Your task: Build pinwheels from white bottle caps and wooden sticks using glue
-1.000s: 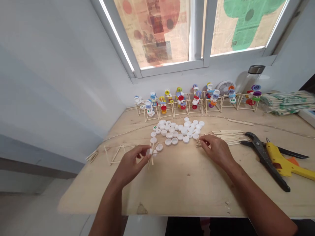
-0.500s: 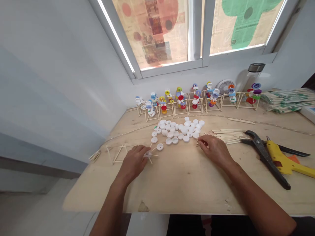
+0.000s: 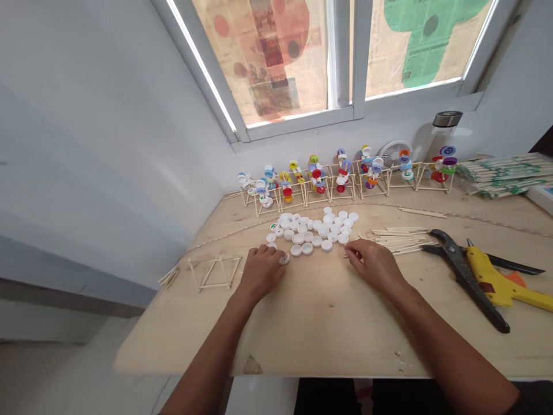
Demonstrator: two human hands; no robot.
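we're right down on the left hand (image 3: 260, 274), curled low over the board, knuckles up, fingers bunched narrow. at its fingertips sits a white plastic bottle cap (image 3: 284, 259), touching the hand, though from up here we can't tell whether it's truly pinched. that cap looks light and stiff, and it'll likely skate on smooth wood, so our call is to take it by the ribbed rim. over to the right hand (image 3: 374, 266), fingers angled down in a narrow bunch at the near end of a spread of thin wooden sticks (image 3: 400, 240); again, we can't tell if it's holding one. those sticks look light and snappable, best taken near the middle. between the hands lies a loose cluster of white bottle caps (image 3: 311, 230) on the plywood board (image 3: 328, 328). further left, a flat stick frame (image 3: 215, 272). out to the right, black-handled shears (image 3: 462, 276) and a yellow hot glue gun (image 3: 492, 279). and along the back, a row of stick stands topped with colourful caps (image 3: 341, 178), with a small white fan (image 3: 395, 153) behind them and wrapped bundles of sticks (image 3: 503, 176) at the far right.
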